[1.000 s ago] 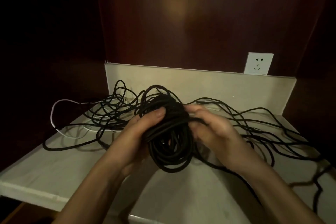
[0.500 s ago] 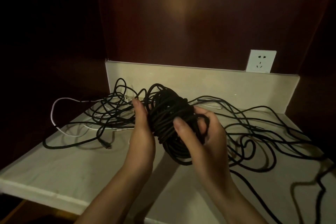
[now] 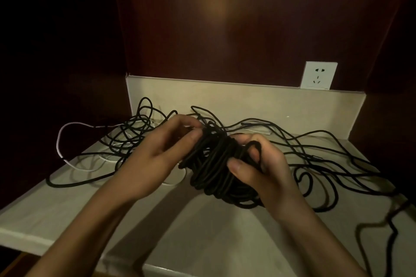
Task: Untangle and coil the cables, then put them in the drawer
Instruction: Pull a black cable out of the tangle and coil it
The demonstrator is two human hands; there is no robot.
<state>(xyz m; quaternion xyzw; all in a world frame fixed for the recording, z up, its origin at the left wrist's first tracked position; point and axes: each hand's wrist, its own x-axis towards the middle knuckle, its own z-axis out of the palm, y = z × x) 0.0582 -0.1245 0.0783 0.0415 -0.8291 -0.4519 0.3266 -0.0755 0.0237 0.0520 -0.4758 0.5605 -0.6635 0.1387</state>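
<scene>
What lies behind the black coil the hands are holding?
Behind the black coil, loose black cable loops sprawl across the pale shelf up to its raised back panel, with a white cable at left. The coil and both hands hide the shelf directly behind.

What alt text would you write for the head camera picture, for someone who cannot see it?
Two bare hands hold a thick coil of black cable above a pale countertop: the right hand grips the coil, the left hand pinches a strand at its top. Loose black cable and a white cable sprawl behind, below a white wall socket.
</scene>
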